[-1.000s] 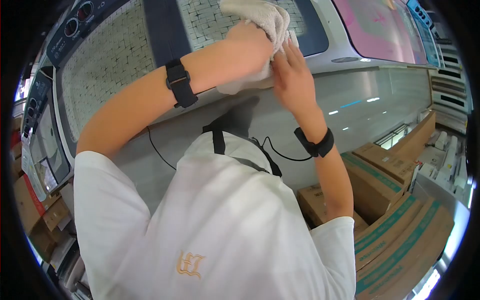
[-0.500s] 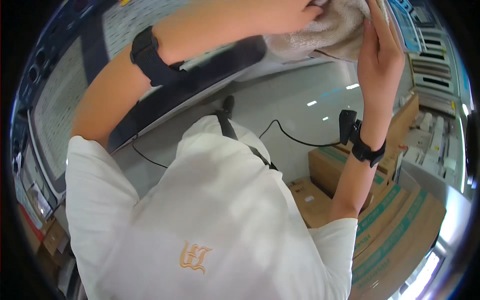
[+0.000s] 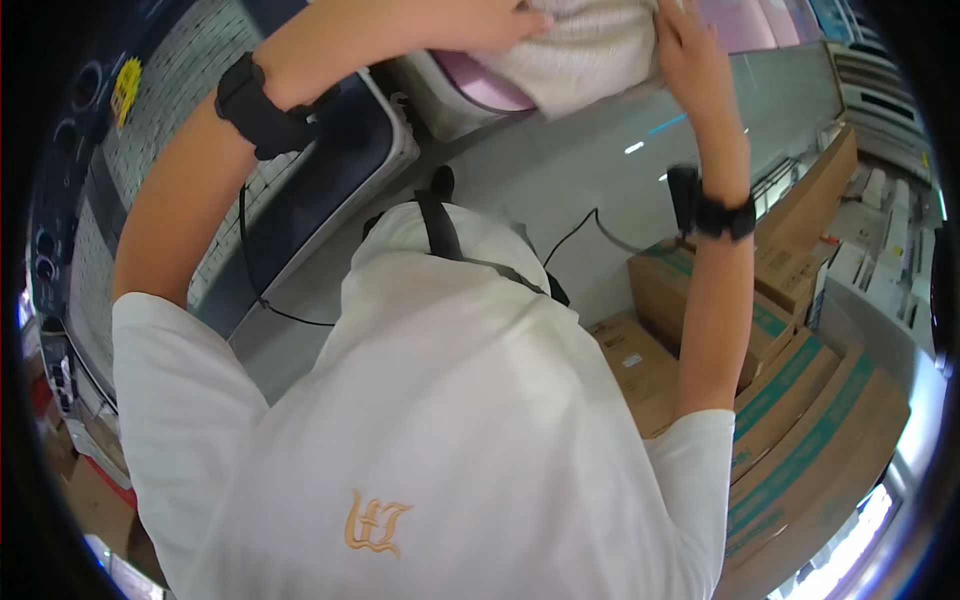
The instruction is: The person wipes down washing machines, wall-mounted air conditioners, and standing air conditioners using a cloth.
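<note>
A cream towel (image 3: 592, 58) lies spread, lightly creased, over a pink surface (image 3: 482, 82), its lower corner hanging past the front edge. At the towel's left side, my left hand (image 3: 492, 22) has its fingers bent onto the cloth, gripping it. My right hand (image 3: 694, 58) holds the towel's right edge, its fingertips partly cut off by the top of the view. Each wrist wears a black strap.
A dark-edged appliance with a patterned top (image 3: 290, 225) stands to my left, and a black cable (image 3: 250, 270) hangs beside it. Cardboard boxes (image 3: 800, 430) are stacked on my right. White appliances (image 3: 870, 90) line the far right.
The towel, bunched half a second ago, is now flatter and more spread out, showing pink beneath. Both hands have shifted left in view, and the right forearm is more upright.
</note>
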### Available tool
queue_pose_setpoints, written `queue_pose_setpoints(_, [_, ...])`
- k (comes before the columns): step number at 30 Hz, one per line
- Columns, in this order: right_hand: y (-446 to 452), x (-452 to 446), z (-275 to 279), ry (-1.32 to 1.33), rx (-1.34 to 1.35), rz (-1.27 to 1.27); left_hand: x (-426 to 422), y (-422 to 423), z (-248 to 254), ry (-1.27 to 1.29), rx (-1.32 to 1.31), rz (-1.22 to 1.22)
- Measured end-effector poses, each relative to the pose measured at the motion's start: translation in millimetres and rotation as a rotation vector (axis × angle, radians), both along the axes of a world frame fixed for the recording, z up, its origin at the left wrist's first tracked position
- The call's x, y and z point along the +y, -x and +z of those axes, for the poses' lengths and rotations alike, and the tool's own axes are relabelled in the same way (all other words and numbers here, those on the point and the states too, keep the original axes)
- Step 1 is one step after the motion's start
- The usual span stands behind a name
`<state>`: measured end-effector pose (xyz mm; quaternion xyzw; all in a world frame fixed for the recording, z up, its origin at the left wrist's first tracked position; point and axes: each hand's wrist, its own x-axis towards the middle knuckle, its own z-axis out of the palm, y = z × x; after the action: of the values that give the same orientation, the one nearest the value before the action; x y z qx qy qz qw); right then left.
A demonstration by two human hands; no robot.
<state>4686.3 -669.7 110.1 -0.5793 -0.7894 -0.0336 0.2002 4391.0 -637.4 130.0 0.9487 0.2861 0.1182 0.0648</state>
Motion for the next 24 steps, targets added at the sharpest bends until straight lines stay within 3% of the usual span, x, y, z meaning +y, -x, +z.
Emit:
queue_pose_setpoints(4, [13, 20, 2, -0.053, 0.056, 0.037, 10, -43, 4, -0.084, 0.131, 0.063])
queue_pose_setpoints(7, [23, -3, -7, -0.165, 0.081, 0.172, -6, -61, 37, 0.198, 0.194, 0.079])
queue_pose_setpoints(8, [19, -18, -4, -0.132, 0.102, 0.169, -4, -55, 20, 0.097, 0.099, -0.005])
queue_pose_setpoints(11, [-1, -40, 3, -0.062, 0.136, 0.148, -32, -59, 28, -0.037, 0.146, 0.062])
queue_pose_setpoints(14, [-48, -33, 1, -0.069, 0.118, 0.092, -52, -77, 53, 0.259, 0.234, 0.185])
queue_pose_setpoints(17, [-79, -1, -4, -0.101, 0.146, 0.036, -79, -97, 26, 0.035, 0.099, 0.379])
queue_pose_setpoints(20, [-71, 11, -16, -0.247, 0.123, 0.030, -86, -130, 16, 0.018, 0.130, 0.551])
queue_pose_setpoints(24, [-85, 19, -48, -0.416, 0.490, 0.183, -80, -195, 7, -0.091, 0.246, 0.717])
